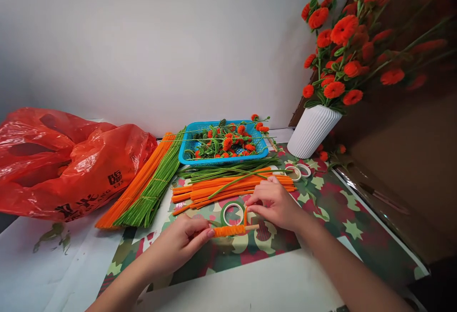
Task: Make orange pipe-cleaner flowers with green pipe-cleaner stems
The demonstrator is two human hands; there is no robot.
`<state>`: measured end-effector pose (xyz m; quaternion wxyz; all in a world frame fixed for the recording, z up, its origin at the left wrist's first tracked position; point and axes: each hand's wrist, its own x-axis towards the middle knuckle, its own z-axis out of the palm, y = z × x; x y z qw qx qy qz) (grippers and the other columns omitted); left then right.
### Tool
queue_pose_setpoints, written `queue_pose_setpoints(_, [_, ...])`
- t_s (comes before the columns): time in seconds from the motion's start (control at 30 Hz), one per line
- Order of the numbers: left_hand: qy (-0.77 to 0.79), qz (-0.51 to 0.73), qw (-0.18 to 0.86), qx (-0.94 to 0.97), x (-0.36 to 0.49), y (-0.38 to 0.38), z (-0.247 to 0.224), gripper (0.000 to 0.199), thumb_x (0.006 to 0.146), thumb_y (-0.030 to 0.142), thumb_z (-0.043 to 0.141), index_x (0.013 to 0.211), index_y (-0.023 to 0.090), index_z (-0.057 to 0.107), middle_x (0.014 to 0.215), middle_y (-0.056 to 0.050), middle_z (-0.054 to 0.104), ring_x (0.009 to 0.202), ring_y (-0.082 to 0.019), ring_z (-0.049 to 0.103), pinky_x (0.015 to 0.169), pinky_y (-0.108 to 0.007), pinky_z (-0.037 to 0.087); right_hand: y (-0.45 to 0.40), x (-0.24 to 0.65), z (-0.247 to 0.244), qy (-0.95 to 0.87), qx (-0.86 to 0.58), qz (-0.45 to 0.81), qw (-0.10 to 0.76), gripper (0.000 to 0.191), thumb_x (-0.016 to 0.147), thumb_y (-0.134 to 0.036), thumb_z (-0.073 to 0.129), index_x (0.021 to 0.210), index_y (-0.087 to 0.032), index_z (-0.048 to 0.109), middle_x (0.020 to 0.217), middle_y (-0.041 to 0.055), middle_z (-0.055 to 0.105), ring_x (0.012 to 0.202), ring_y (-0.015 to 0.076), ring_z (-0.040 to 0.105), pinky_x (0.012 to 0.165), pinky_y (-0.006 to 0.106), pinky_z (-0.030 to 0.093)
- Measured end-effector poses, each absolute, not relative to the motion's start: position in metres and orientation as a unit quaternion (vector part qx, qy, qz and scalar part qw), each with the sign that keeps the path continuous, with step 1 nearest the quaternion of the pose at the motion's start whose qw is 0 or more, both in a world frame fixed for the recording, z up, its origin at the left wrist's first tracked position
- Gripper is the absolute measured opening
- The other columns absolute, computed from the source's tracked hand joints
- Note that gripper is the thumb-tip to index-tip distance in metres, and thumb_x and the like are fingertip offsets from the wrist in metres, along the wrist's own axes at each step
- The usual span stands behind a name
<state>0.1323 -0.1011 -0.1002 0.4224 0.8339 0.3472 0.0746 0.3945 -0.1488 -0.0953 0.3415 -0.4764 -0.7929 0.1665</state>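
My left hand [183,238] pinches the left end of a thin wooden stick [253,227], held level above the patterned mat. An orange pipe cleaner [230,230] is coiled in tight turns along that stick. Its free end rises near the stick's right end, where the closed fingertips of my right hand [274,202] grip it. Just behind the coil lies a roll of green tape [233,214] with a white core. Bundled orange pipe cleaners [203,191] and loose green pipe cleaners [214,174] lie beyond both hands.
A blue basket [223,162] holds orange flowers and green stems. Left of it are tied green pipe cleaners [152,193] and a red plastic bag [78,164]. At right stand a white vase [314,131] of orange flowers and white tape rolls [303,170].
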Motion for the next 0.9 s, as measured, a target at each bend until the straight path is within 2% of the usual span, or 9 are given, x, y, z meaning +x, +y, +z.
queue_pose_setpoints(0.2, [0.413,0.108,0.377,0.822,0.136,-0.102,-0.107,0.04,0.089,0.044,0.045,0.058,0.02,0.049,0.051,0.002,0.041,0.05,-0.014,0.035,0.051,-0.026,0.022,-0.153,0.382,-0.098,-0.792,-0.494,-0.02,0.358,0.022,0.091,-0.021,0.057,0.071,-0.018,0.065,0.061,-0.0012,0.063,0.061,0.0125,0.048,0.068,0.032,0.024])
queue_pose_setpoints(0.3, [0.465,0.186,0.381,0.777,0.138,-0.102,-0.111,0.042,0.087,0.047,0.046,0.055,0.02,0.044,0.052,0.002,0.042,0.052,-0.014,0.036,0.052,-0.025,0.025,-0.158,0.374,-0.096,-0.772,-0.496,-0.064,0.393,0.023,0.091,-0.018,0.054,0.07,-0.018,0.063,0.056,-0.0015,0.057,0.057,0.0125,0.043,0.066,0.032,0.023])
queue_pose_setpoints(0.43, [0.469,0.242,0.487,0.696,0.141,-0.105,-0.116,0.051,0.084,0.061,0.044,0.054,0.021,0.034,0.052,0.004,0.032,0.049,-0.011,0.028,0.046,-0.023,0.023,-0.16,0.37,-0.094,-0.745,-0.479,0.009,0.464,0.024,0.09,-0.022,0.057,0.067,-0.018,0.062,0.053,-0.0028,0.053,0.053,0.0116,0.04,0.064,0.032,0.025])
queue_pose_setpoints(0.53, [0.431,0.212,0.575,0.662,0.139,-0.107,-0.118,0.056,0.081,0.07,0.038,0.055,0.021,0.033,0.05,0.006,0.026,0.044,-0.009,0.021,0.041,-0.023,0.017,-0.157,0.375,-0.099,-0.713,-0.465,0.177,0.494,0.028,0.086,-0.036,0.064,0.064,-0.019,0.064,0.053,-0.0025,0.054,0.054,0.0121,0.043,0.065,0.032,0.031])
queue_pose_setpoints(0.6, [0.397,0.199,0.558,0.701,0.136,-0.107,-0.118,0.055,0.083,0.067,0.038,0.054,0.021,0.032,0.051,0.005,0.027,0.045,-0.009,0.023,0.043,-0.023,0.02,-0.153,0.382,-0.103,-0.69,-0.444,0.322,0.472,0.03,0.082,-0.045,0.067,0.066,-0.019,0.068,0.057,-0.0008,0.058,0.057,0.0133,0.048,0.061,0.03,0.035])
queue_pose_setpoints(0.67, [0.359,0.189,0.494,0.769,0.133,-0.105,-0.115,0.052,0.088,0.056,0.039,0.053,0.02,0.031,0.052,0.004,0.031,0.049,-0.01,0.028,0.048,-0.024,0.024,-0.148,0.389,-0.107,-0.681,-0.418,0.416,0.433,0.03,0.078,-0.047,0.07,0.069,-0.019,0.071,0.061,0.0007,0.062,0.059,0.0141,0.05,0.056,0.028,0.035])
queue_pose_setpoints(0.77, [0.311,0.144,0.408,0.846,0.13,-0.1,-0.11,0.043,0.091,0.04,0.04,0.054,0.019,0.032,0.052,0.004,0.032,0.049,-0.01,0.031,0.052,-0.025,0.024,-0.145,0.395,-0.106,-0.704,-0.429,0.395,0.405,0.021,0.075,-0.039,0.075,0.068,-0.019,0.073,0.057,-0.0007,0.061,0.055,0.0125,0.047,0.058,0.029,0.034])
queue_pose_setpoints(0.9, [0.318,0.087,0.338,0.882,0.129,-0.096,-0.108,0.038,0.092,0.036,0.04,0.058,0.019,0.039,0.054,0.003,0.037,0.05,-0.011,0.034,0.053,-0.024,0.024,-0.148,0.393,-0.099,-0.756,-0.482,0.278,0.346,0.013,0.072,-0.022,0.079,0.063,-0.02,0.07,0.054,-0.0045,0.06,0.056,0.0101,0.047,0.073,0.032,0.031])
